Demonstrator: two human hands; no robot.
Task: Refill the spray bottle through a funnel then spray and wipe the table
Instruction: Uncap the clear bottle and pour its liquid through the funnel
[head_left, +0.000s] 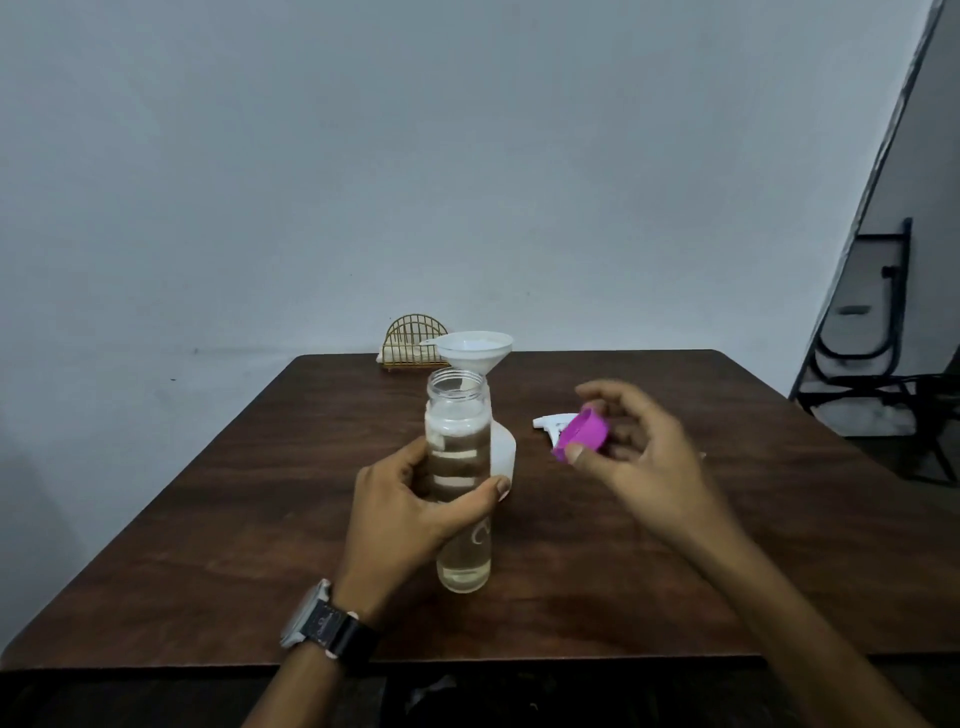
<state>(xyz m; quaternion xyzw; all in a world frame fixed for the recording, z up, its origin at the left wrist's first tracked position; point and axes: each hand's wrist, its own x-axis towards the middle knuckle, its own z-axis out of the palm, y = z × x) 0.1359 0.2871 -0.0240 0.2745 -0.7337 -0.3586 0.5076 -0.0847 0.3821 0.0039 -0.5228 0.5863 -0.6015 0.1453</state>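
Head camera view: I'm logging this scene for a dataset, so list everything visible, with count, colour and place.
Table: one, dark brown wood, fills the lower frame.
Clear bottle: one, transparent, uncapped, holding liquid, centre, held upright.
Purple cap: one, off the bottle, right of it.
Funnel: one, white, seated in the spray bottle.
Spray bottle: one, white, mostly hidden behind the clear bottle.
Spray head: one, white, lying on the table behind the cap.
Wire holder: one, gold, far table edge.
Folded chair: one, black, right wall.
Watch: one, dark strap, left wrist.
Hands: left hand grips the clear bottle; right hand pinches the cap.
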